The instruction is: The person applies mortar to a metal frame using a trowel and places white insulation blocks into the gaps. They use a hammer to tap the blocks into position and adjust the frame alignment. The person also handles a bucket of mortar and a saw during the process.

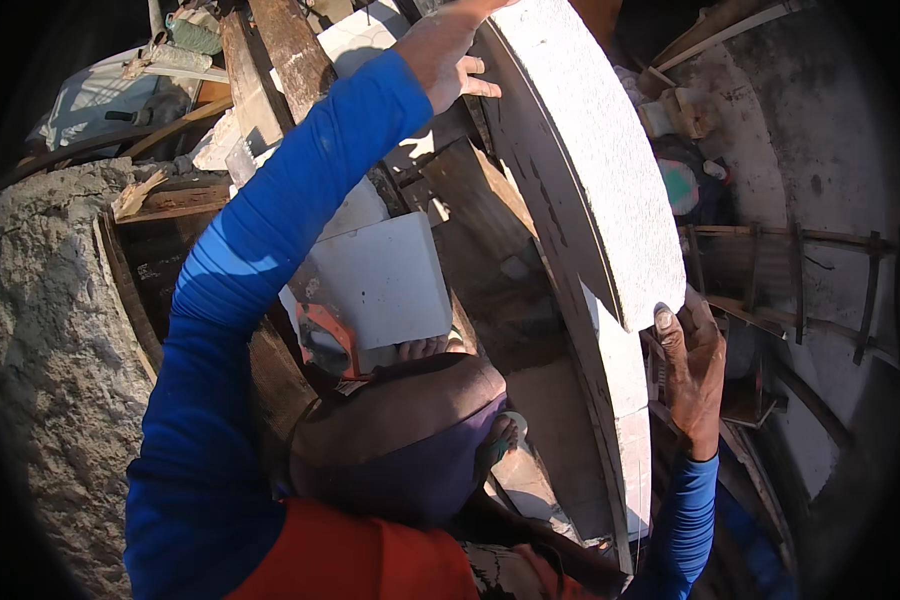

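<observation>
A long white block, like lightweight concrete, lies along the top of a narrow wall of similar blocks. My left hand grips its far end, two fingers against the side face; the picture's upper edge cuts off part of this hand. At the near end my right hand is closed on the corner, its thumb on the top edge and the fingers mostly hidden. Left of the wall, a smaller white block rests by my bare toes. An orange tool handle, like a handsaw's, lies beside that block.
Weathered planks run below me, with gaps between them. A rough concrete mass stands at left. Beyond the wall, the ground lies lower, with a wooden frame and a round green-and-white thing. A thin upright line hangs near the wall.
</observation>
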A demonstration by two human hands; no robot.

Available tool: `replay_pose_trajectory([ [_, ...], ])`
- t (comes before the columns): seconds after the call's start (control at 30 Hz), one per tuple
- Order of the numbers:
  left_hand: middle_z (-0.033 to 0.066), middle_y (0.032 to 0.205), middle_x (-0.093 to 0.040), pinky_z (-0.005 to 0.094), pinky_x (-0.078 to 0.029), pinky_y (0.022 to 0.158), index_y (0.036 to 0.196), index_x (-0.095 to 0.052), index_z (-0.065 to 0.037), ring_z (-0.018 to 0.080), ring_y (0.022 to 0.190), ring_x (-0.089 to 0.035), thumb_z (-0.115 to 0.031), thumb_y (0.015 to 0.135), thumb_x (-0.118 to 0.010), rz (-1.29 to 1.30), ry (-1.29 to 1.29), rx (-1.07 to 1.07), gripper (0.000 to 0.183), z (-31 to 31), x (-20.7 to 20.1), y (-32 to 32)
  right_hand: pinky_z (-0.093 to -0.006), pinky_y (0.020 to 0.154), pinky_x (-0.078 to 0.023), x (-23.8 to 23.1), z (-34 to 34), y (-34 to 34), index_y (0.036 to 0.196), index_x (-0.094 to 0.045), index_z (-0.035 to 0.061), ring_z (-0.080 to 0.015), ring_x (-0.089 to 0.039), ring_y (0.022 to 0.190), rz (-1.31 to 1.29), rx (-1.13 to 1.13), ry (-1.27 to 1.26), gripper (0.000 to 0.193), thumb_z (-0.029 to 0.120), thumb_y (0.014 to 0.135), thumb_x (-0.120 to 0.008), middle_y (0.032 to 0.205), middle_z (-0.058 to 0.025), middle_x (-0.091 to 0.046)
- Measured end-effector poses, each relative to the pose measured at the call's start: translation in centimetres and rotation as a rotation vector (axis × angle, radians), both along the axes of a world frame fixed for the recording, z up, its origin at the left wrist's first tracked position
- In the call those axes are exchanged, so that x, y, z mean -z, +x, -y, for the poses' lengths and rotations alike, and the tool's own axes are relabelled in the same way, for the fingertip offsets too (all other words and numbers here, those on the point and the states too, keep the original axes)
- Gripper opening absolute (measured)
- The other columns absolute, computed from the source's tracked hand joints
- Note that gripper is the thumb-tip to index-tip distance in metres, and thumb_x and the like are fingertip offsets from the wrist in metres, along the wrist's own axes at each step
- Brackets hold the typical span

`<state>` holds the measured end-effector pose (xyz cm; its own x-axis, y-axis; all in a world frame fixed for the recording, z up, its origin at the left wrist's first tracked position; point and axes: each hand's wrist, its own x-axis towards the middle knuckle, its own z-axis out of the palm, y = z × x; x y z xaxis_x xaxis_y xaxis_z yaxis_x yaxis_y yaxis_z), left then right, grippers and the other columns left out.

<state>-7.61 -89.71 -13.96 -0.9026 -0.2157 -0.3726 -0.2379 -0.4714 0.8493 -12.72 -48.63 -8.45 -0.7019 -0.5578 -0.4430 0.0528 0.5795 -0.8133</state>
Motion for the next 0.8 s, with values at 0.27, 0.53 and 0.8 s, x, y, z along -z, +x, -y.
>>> replay_pose_trajectory([
  [0.27, 0.0266, 0.162, -0.02, 0.0634, -0.036, 0.11, 0.159, -0.015, -0.011, 0.0524, 0.144, -0.028, -0.055, 0.091, -0.065, 0.297, -0.796, 0.245, 0.095, -2.4, -6.5, 1.5, -0.042, 0.1, -0.054, -0.9, 0.0, -0.2, 0.146, -0.045, -0.0057, -0.0307, -0.063, 0.119, -0.251, -0.054, -0.04, 0.075, 0.044, 0.095, -0.069, 0.132, -0.027, -0.061],
  [0.53, 0.0172, 0.136, -0.058, 0.0347, -0.049, 0.1, 0.151, -0.034, 0.003, 0.0207, 0.122, -0.058, -0.028, 0.098, -0.064, 0.202, -0.602, -0.326, 0.068, -6.9, -2.6, 5.8, -0.039, 0.091, -0.056, -0.7, 0.2, -0.6, 0.14, -0.053, -0.0042, -0.0311, -0.071, 0.107, -0.424, -0.165, 0.042, 0.061, 0.032, 0.094, -0.073, 0.117, -0.026, -0.07],
  [0.8, 0.029, 0.148, -0.042, 0.044, -0.041, 0.111, 0.154, -0.03, 0.001, 0.039, 0.139, -0.045, -0.029, 0.097, -0.067, 0.026, -1.054, -0.091, 0.074, -11.4, 0.5, 6.4, -0.0376, 0.084, -0.055, -0.2, -0.3, 0.0, 0.136, -0.056, -0.0061, -0.0323, -0.074, 0.095, -0.458, -0.099, -0.012, 0.056, 0.027, 0.094, -0.073, 0.106, -0.0283, -0.071],
])
